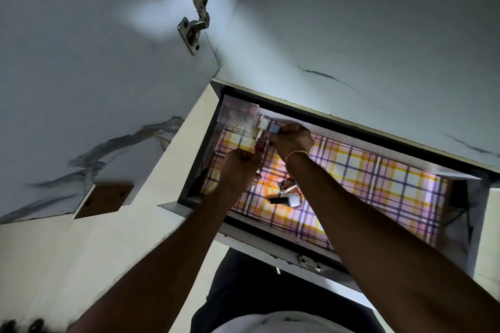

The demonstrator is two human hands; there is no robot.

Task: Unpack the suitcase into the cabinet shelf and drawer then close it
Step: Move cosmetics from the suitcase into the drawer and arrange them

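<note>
Your drawer [189, 199] liner [365, 178] is plaid: yellow, purple and white. At its ten o'clock corner sits a clear box [238, 113]; the cabinet door [94, 62] shows white, grey-veined marble.

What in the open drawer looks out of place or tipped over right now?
A few small bottles lie tipped on their sides, loose on the plaid liner mid-drawer, rather than standing with the ones by the clear box in the far left corner. Both hands, left hand and right hand, are busy near that corner.
</note>
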